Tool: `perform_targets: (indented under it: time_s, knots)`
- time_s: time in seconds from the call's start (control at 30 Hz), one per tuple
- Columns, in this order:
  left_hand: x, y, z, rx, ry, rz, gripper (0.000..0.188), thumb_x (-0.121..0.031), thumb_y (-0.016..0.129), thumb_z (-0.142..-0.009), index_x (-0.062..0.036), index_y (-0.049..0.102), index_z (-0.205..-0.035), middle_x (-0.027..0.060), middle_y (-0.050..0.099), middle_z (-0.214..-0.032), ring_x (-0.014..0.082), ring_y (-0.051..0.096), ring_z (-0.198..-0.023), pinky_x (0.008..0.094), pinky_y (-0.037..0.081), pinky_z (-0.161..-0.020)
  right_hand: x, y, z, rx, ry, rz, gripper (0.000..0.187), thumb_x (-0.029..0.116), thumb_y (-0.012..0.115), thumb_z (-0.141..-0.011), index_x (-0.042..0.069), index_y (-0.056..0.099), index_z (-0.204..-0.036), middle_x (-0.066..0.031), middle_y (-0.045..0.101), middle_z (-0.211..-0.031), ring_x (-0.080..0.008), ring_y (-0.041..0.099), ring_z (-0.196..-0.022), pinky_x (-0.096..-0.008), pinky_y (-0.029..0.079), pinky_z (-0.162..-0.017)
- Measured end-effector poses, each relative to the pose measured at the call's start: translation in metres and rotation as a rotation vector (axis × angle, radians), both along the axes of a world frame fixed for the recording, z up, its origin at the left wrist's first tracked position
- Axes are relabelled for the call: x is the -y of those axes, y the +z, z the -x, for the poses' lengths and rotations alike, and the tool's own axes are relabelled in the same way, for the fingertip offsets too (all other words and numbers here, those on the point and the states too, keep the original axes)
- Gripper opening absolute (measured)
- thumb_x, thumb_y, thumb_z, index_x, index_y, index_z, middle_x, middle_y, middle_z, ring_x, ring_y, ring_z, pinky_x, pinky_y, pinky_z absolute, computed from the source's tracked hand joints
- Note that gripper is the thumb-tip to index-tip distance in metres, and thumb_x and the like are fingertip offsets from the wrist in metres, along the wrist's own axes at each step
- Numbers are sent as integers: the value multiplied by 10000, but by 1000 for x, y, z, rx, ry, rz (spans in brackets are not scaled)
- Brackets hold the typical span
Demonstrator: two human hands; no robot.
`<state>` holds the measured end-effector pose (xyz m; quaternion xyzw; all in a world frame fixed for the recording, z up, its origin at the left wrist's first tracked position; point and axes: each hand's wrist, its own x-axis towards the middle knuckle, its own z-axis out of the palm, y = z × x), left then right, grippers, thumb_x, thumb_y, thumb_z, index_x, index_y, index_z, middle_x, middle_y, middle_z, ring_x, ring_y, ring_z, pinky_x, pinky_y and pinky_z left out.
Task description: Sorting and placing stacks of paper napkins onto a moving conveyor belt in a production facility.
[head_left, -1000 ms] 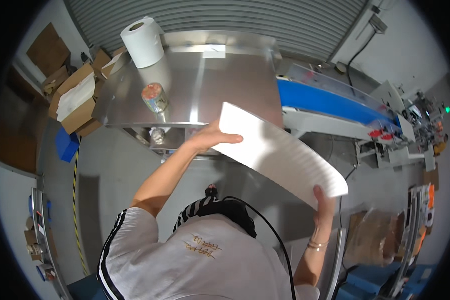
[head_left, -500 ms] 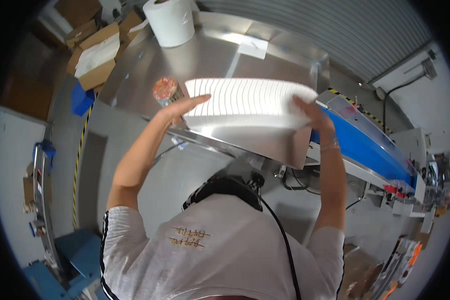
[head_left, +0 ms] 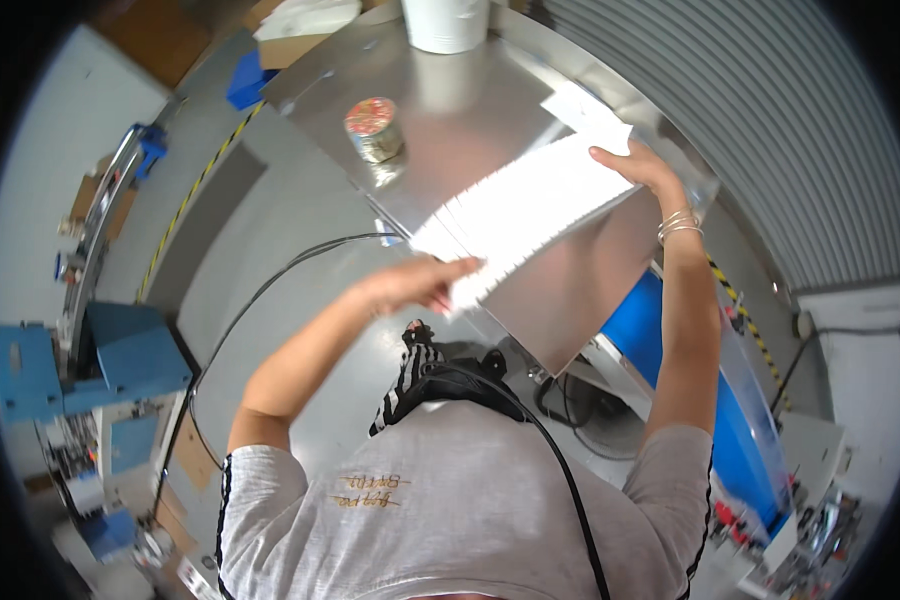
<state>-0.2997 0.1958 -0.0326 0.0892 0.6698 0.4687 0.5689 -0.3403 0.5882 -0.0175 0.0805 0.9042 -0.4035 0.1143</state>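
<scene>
A long row of thin white pieces [head_left: 535,205], packed side by side with narrow dark lines between some of them, stretches slantwise over the steel table. What kind of pieces they are I cannot make out. My left hand [head_left: 415,284] is closed on the near left end, which juts past the table's front edge; its thumb lies on top and the other fingers are partly hidden. At the far right end my right hand [head_left: 642,167] grips the row, thumb across its upper face. Two bracelets circle the right wrist.
On the steel table [head_left: 450,135] stand a round tin-like stack [head_left: 374,130] with a red patterned top and a large white roll [head_left: 446,25]. A blue conveyor belt [head_left: 638,318] adjoins the right side. Black cables [head_left: 270,285] cross at left.
The row has turned: its left end has come down toward me and its right end has moved up and away. Both hands moved with it. My view has swung too.
</scene>
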Motion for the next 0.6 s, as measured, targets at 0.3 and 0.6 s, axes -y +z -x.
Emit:
perform_targets:
  time_s: [0.3, 0.6]
  knots:
    - [-50, -21, -138, 235, -27, -124, 877, -616, 511, -874, 95, 364, -1366, 253, 415, -1376, 288, 405, -1277, 360, 382, -1011, 146, 17, 76, -130, 406, -433, 842, 686, 610, -703, 49, 559, -1251, -216, 638, -1118, -356, 603, -1062, -378, 448, -940]
    - [-130, -106, -186, 73, 130, -491, 695, -345, 485, -971, 10, 145, -1462, 180, 232, -1508, 287, 203, -1395, 364, 184, -1127, 241, 15, 91, -417, 859, -465, 709, 591, 633, -745, 61, 560, -1210, -201, 612, -1097, -361, 544, -1065, -429, 385, -953]
